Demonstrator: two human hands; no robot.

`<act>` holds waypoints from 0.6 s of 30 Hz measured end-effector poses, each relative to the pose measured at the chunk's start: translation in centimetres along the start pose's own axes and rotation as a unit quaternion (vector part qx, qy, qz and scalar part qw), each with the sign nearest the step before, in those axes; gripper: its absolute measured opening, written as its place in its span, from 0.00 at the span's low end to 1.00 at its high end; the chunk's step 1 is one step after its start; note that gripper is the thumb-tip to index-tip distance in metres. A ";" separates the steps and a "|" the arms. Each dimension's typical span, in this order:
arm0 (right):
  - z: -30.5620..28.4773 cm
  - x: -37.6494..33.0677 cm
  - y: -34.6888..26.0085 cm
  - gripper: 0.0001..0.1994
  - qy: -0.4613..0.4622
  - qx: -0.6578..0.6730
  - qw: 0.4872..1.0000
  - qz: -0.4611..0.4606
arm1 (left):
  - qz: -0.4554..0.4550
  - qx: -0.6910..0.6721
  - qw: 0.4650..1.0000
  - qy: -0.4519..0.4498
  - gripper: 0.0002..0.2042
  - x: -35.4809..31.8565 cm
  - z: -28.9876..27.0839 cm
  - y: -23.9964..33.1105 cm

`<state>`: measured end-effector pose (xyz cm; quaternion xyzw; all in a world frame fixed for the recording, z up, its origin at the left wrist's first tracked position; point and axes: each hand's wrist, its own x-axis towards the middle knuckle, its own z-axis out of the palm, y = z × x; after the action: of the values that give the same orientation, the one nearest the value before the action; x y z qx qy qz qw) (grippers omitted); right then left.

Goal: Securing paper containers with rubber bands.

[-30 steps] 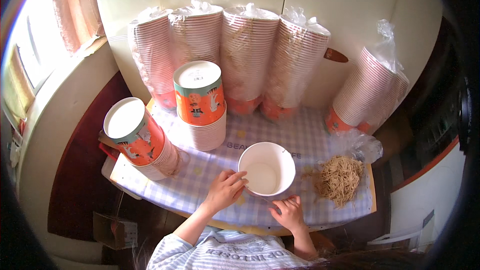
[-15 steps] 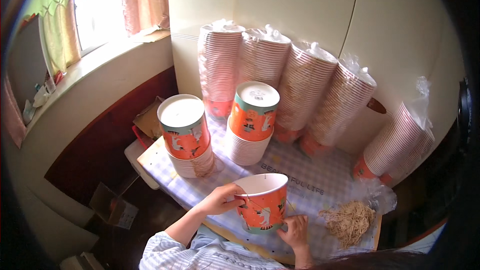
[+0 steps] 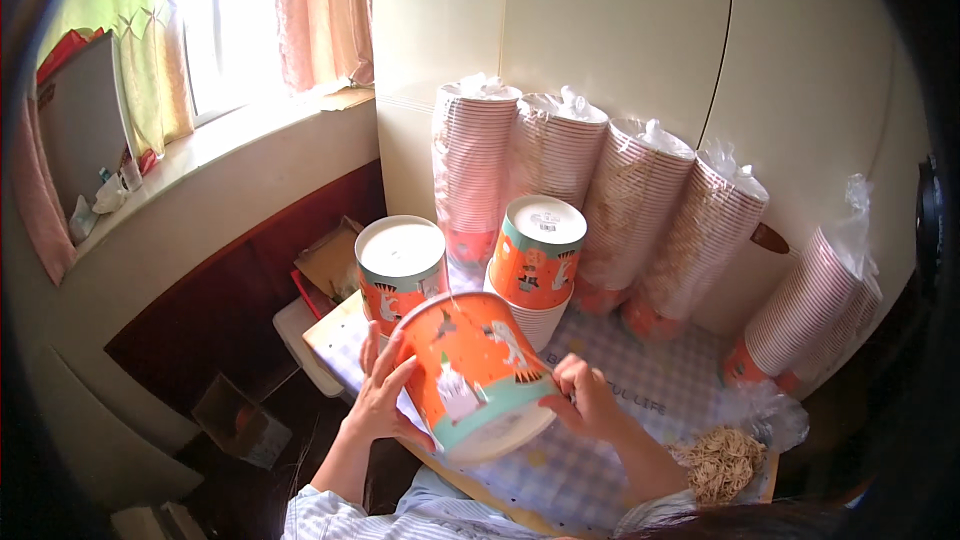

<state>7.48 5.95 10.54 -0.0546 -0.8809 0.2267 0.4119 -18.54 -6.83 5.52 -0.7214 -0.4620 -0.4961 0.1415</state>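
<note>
Your left hand (image 3: pixel 385 395) and right hand (image 3: pixel 590 398) clamp the orange paper bucket (image 3: pixel 478 377) tilted above the table's near left edge (image 3: pixel 330 325). Swing it farther and it could knock over the upturned bucket stacks (image 3: pixel 402 270) just behind.

A cup (image 3: pixel 478 380) is held tilted above the near edge of the table (image 3: pixel 640 410), between the left hand (image 3: pixel 385 395) and the right hand (image 3: pixel 590 400). Behind it two stacks of cups (image 3: pixel 402 265) (image 3: pixel 536 260) stand side by side. Further back, wrapped sleeves of cups (image 3: pixel 600 200) lean against the wall. A heap of rubber bands (image 3: pixel 722 460) lies at the right
</note>
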 end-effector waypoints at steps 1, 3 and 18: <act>0.2 1.4 0.0 0.18 0.002 0.013 1.000 0.009 | 0.024 0.042 0.999 0.004 0.58 -0.3 -0.6 -0.3; 0.2 4.0 -0.2 0.16 -0.013 0.048 0.997 0.051 | 0.056 0.125 0.991 0.004 0.58 -0.5 -1.4 -1.2; 5.8 16.9 4.1 0.37 -0.020 0.335 0.926 0.172 | -0.194 -0.211 0.948 0.140 0.59 3.0 -1.8 -12.8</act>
<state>-8.31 12.31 17.31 -0.0593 -0.7390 0.5769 0.3428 -29.71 0.39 5.68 -0.5544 -0.4537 -0.6959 -0.0499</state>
